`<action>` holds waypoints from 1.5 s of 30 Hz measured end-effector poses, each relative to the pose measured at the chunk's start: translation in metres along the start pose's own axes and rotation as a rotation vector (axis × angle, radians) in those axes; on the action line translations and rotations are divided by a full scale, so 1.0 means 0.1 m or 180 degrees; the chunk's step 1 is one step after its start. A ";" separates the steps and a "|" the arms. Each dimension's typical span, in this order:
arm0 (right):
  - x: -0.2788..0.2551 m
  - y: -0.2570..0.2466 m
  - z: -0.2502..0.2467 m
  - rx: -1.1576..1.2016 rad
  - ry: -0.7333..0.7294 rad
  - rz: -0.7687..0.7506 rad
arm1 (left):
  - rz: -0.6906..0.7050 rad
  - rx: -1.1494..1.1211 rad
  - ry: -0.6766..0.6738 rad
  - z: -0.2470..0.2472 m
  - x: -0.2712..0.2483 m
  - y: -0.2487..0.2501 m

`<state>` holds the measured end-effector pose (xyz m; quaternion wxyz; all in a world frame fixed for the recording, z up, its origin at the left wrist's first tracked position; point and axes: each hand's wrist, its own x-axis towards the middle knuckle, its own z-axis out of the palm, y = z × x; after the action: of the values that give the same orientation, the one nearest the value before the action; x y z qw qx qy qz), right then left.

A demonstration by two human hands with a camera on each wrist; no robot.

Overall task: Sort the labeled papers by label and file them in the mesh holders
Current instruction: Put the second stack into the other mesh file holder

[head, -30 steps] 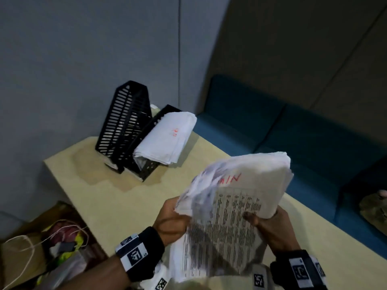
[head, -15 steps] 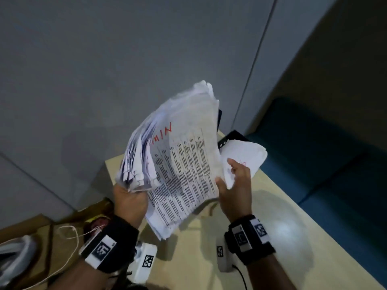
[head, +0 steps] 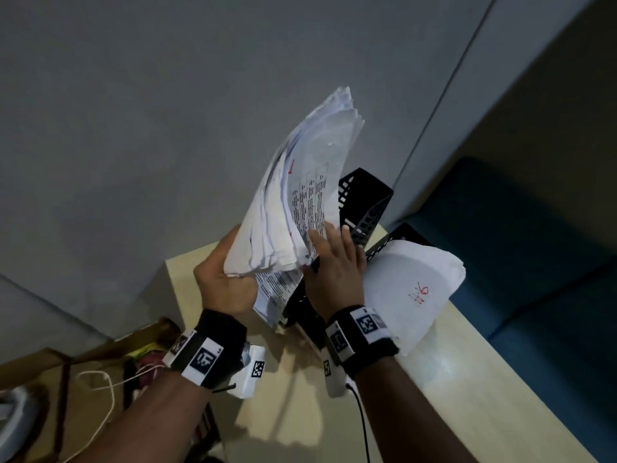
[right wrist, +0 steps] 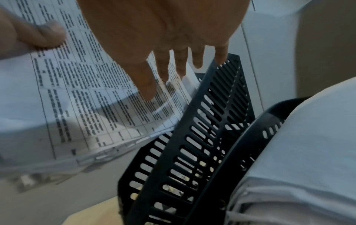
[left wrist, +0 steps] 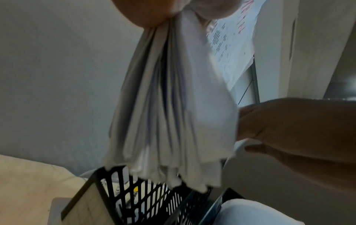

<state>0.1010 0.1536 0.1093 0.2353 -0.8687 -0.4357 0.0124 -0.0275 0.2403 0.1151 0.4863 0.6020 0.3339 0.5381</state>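
My left hand (head: 227,282) grips a thick stack of white papers (head: 300,195) by its lower corner and holds it upright over the empty black mesh holder (head: 365,198). The front sheet is printed and bears a red mark near the top. In the left wrist view the stack (left wrist: 169,106) fans out, with its lower edges at the holder's rim (left wrist: 146,196). My right hand (head: 334,262) lies flat against the printed sheet (right wrist: 86,91), fingers (right wrist: 163,71) straight, beside the holder wall (right wrist: 212,121). A second holder (head: 405,230) holds a bent red-labelled pile (head: 410,289).
The holders stand at the far corner of a pale wooden table (head: 450,396), close to a grey wall (head: 167,111). A blue sofa (head: 517,245) runs along the right. A cardboard box with cords (head: 100,379) sits on the floor at the left.
The stack has swung up on edge and moved over the empty holder. My right hand has shifted from gripping the stack's edge to lying flat on the front sheet.
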 end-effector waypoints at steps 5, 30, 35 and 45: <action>0.00 0.18 0.11 -0.0502 0.0211 -0.0135 | 0.0255 -0.0254 -0.0289 0.18 0.00 -0.17; 0.16 0.53 -0.19 -0.0135 0.0063 0.0198 | -0.0363 -0.0080 -0.0864 0.87 -0.03 -0.72; 0.18 0.52 -0.15 0.0189 0.0160 0.0276 | -0.0337 0.0156 -0.1138 0.84 -0.06 -0.78; 0.16 0.54 -0.26 0.0757 0.0024 0.0246 | -0.0702 0.0875 -0.1975 0.80 -0.28 -0.93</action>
<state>0.1568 0.1277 0.1131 0.3377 -0.8508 -0.3965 0.0697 0.0560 0.2250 0.0226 0.5341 0.7569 0.3026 0.2240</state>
